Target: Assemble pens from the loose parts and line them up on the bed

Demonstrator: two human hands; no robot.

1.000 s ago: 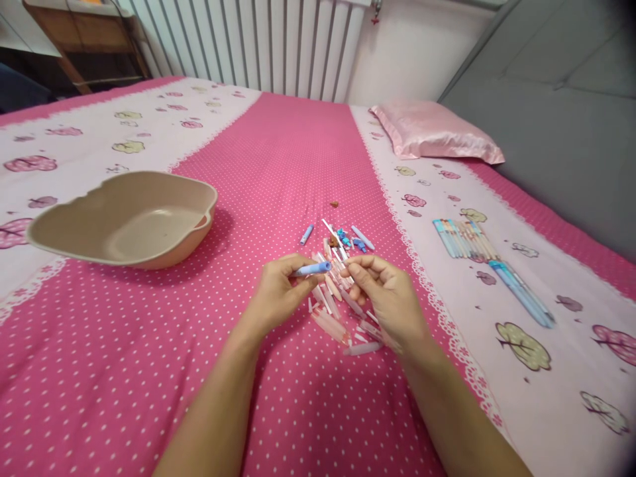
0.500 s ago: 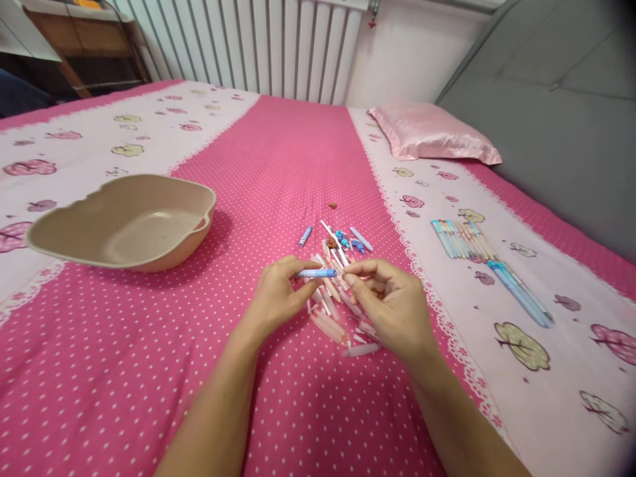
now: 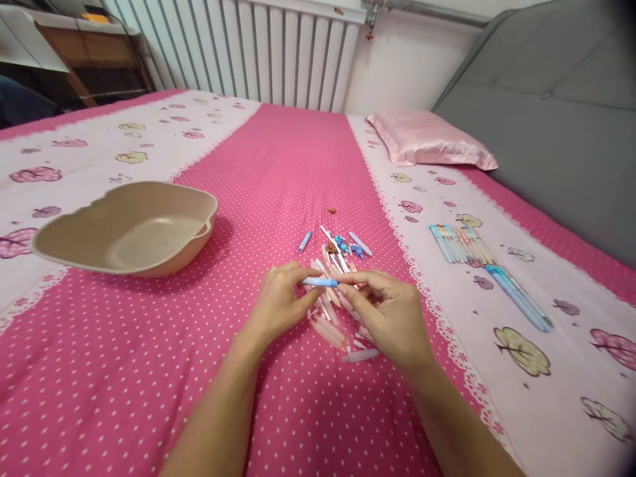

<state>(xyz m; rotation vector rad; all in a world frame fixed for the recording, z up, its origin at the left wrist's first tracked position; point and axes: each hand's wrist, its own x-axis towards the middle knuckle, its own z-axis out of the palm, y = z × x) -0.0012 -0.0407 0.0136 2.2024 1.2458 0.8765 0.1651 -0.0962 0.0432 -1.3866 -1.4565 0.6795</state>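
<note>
My left hand (image 3: 281, 301) pinches a small blue pen barrel (image 3: 320, 282) and holds it level above a heap of loose pen parts (image 3: 338, 311) on the pink dotted bedspread (image 3: 278, 185). My right hand (image 3: 390, 311) is closed in a pinch, its fingertips touching the right end of that blue barrel. White and pink tubes lie under both hands. A few small blue pieces (image 3: 342, 242) lie just beyond the heap.
A beige shallow tray (image 3: 126, 228) sits to the left on the bed. A row of assembled pens (image 3: 462, 242) and a bundle of blue pens (image 3: 519, 298) lie on the right. A pink pillow (image 3: 430, 139) lies by the grey headboard (image 3: 546, 119). Behind the bed stands a white radiator (image 3: 238, 46).
My right hand has closed in on the blue barrel, and its fingertips now meet the barrel's end. The camera has tilted slightly, so everything sits lower in the frame.
</note>
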